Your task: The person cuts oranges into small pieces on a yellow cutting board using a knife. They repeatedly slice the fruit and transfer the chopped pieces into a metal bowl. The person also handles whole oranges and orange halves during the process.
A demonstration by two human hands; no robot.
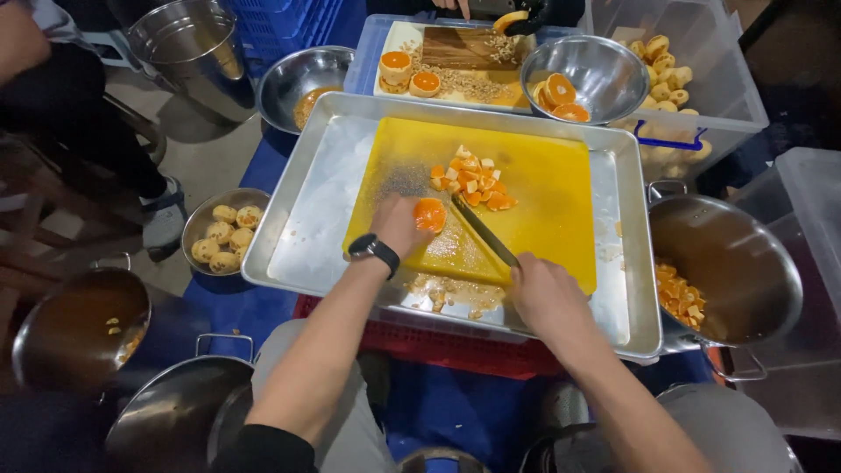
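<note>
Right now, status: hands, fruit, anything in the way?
Left hand steadying orange half on yellow board. Right hand gripping knife, blade beside the fruit. Cut pieces piled just behind; nothing blocking.

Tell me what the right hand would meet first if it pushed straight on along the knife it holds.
Likely the peeled orange half under the left hand: the right hand points its dark-bladed knife up-left, the tip already beside it.

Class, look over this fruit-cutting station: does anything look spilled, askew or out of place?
Yes. Pale peel scraps and juice lie spilled on the metal tray, off the near edge of the yellow cutting board. The board sits slightly askew in the tray. The left hand steadies an orange half; the right hand holds the knife.
</note>
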